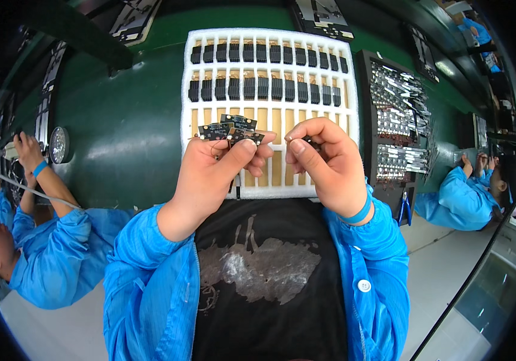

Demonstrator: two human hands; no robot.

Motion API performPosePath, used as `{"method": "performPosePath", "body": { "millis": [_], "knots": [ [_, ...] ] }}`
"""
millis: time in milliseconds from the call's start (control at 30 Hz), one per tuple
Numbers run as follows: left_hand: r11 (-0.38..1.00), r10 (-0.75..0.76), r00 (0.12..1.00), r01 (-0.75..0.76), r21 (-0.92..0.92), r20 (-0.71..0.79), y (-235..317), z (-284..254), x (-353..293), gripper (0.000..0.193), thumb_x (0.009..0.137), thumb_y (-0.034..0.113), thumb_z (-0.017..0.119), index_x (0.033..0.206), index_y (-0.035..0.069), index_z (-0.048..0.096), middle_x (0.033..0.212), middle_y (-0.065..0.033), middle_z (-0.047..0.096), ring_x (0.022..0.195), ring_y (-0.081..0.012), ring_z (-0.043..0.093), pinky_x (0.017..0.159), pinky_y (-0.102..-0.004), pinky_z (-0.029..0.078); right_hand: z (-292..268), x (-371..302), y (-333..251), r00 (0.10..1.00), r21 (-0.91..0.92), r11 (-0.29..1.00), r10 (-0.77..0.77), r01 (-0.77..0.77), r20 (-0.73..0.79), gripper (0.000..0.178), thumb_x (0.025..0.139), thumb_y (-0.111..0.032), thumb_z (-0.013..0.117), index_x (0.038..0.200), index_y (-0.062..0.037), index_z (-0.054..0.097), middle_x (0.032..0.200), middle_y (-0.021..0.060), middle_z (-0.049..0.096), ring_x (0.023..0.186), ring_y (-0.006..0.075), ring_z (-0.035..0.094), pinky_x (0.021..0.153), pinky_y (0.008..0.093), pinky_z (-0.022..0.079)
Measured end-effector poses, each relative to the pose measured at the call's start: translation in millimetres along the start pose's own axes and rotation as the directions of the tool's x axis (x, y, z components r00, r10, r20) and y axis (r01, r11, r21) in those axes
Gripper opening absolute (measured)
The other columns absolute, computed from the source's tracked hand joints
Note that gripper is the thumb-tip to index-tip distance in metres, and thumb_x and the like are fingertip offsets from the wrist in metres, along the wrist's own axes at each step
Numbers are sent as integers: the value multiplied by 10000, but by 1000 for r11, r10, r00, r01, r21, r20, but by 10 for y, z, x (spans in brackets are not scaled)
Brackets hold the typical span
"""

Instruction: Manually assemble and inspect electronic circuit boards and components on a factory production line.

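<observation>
Just over the near part of a white foam tray [184, 78], my left hand [207, 171] grips a fanned bunch of small black circuit boards [239, 122], the thumb pressed on top. My right hand [330, 168] is a little to the right of them, thumb and forefinger pinched together. A small dark piece [313, 143] shows among its fingers, mostly hidden, so its kind cannot be made out. Narrow slots divide the tray; the two far rows hold stacks of thin black pieces [234, 89]. Nearer slots show a tan bottom, partly covered by my hands.
Right of the foam tray lies a black tray [366, 114] heaped with silvery strips and small parts. Blue-handled pliers [405, 209] rest at its near end. A round lamp-like thing [59, 145] stands at left on the green table [132, 132]. Co-workers in blue sit at both sides.
</observation>
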State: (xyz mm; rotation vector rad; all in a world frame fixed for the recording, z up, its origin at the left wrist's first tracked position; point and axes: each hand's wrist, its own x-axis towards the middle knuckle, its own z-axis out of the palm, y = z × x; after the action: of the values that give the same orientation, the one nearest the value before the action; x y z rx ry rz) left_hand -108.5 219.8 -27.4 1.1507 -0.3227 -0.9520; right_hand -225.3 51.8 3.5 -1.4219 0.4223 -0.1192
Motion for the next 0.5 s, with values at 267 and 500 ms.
{"method": "performPosePath", "body": {
  "millis": [267, 500],
  "knots": [
    [982, 38, 998, -47, -183, -50, -90, 23, 30, 132, 929, 33, 634, 1033, -32, 681, 884, -70, 701, 743, -129, 653, 687, -282, 541, 124, 17, -18, 913, -576, 734, -405, 361, 57, 99, 852, 10, 671, 939, -12, 631, 814, 81, 603, 717, 221, 596, 639, 332, 480],
    [972, 27, 998, -39, -233, -55, -127, 58, 27, 81, 914, 19, 650, 987, -12, 667, 863, -64, 694, 716, -136, 661, 673, -277, 534, 127, 78, 56, 724, -697, 419, -658, 582, 208, 222, 718, 9, 733, 907, -40, 626, 791, 86, 595, 704, 285, 583, 616, 378, 476]
  ]
}}
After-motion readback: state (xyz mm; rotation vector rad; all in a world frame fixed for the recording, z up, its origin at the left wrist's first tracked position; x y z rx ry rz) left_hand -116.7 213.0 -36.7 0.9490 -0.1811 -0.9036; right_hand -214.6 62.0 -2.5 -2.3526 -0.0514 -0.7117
